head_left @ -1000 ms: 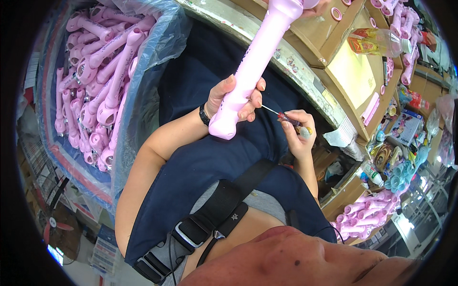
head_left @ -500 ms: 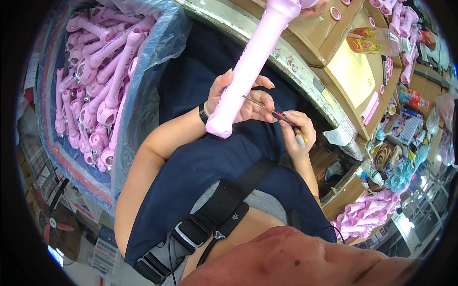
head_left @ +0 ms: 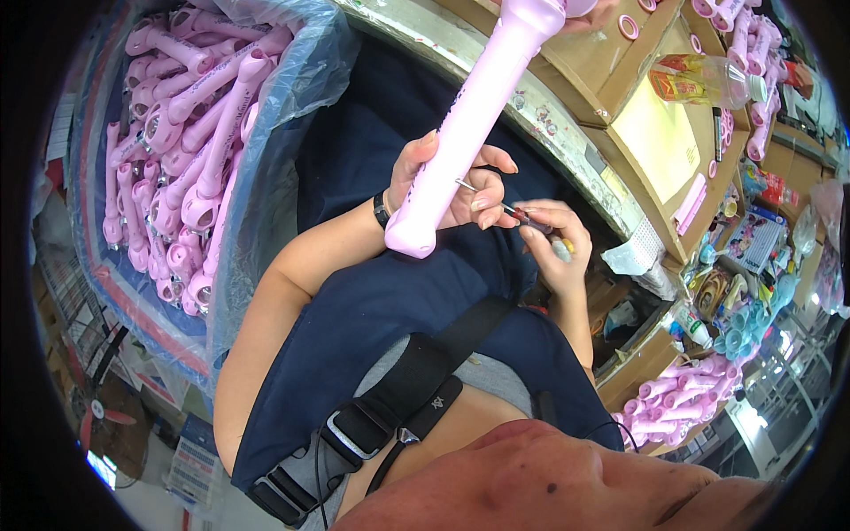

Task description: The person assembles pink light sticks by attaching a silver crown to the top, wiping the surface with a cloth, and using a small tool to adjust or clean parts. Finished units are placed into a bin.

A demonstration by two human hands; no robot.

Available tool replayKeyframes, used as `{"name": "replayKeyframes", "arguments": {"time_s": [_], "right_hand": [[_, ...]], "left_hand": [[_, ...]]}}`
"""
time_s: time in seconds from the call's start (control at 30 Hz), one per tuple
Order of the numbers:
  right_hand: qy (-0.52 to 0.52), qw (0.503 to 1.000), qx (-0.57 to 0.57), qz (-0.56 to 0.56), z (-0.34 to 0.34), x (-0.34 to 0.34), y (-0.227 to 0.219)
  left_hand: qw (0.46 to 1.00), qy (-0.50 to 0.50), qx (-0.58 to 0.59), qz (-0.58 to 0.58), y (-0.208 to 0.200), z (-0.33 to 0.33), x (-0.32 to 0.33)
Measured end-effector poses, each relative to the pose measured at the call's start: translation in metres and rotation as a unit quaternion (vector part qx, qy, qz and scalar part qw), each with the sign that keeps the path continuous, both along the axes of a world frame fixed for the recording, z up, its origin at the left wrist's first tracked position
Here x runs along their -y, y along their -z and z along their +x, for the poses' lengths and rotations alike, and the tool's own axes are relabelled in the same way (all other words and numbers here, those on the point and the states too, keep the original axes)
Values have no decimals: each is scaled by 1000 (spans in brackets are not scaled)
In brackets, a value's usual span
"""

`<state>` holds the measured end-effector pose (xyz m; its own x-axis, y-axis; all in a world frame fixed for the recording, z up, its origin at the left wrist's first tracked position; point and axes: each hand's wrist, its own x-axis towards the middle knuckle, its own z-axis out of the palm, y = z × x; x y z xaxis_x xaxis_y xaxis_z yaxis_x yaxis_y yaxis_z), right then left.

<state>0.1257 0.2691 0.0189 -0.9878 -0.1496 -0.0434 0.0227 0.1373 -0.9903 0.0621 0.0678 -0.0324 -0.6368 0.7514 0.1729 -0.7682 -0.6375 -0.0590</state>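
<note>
Slanting across the middle is a pink plastic wand (head_left: 478, 115), a long tube with a rounded lower end; its top runs out of view. My left hand (head_left: 456, 190) is closed around its lower part, thumb on the left side and fingers behind it. My right hand (head_left: 558, 241) grips a small screwdriver (head_left: 536, 223) by its dark and yellow handle. The thin shaft reaches the wand's right side, its tip at or against the tube. Left fingertips rest by the shaft, partly covering it.
At the left stands a plastic-lined blue bin (head_left: 228, 257) full of similar pink wands. A worktable edge (head_left: 584, 164) runs along the right, with cardboard trays (head_left: 575, 84), a drink bottle (head_left: 704, 81) and pink rings. Another person's hand (head_left: 595, 16) shows at the top. More pink parts (head_left: 682, 403) lie lower right.
My left fingers have curled in closer around the screwdriver shaft. My right fingers have shifted on the handle, and the wand has moved slightly to the right.
</note>
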Motion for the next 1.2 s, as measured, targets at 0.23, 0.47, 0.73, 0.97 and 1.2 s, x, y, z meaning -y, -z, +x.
{"name": "replayKeyframes", "arguments": {"time_s": [0.23,0.47,0.73,0.97,1.2], "right_hand": [[12,994,-102,38,-51,-14,-30],[-130,930,-235,253,-90,30,-55],[-189,910,-231,288,-95,33,-60],[-227,900,-227,297,-93,33,-62],[-234,899,-240,282,-94,34,-63]], "left_hand": [[1000,6,16,1,-5,-2,2],[998,8,52,-29,-7,2,4],[998,24,50,-31,-3,1,2],[996,36,69,-39,-5,0,4],[996,24,65,-53,-8,2,4]]}}
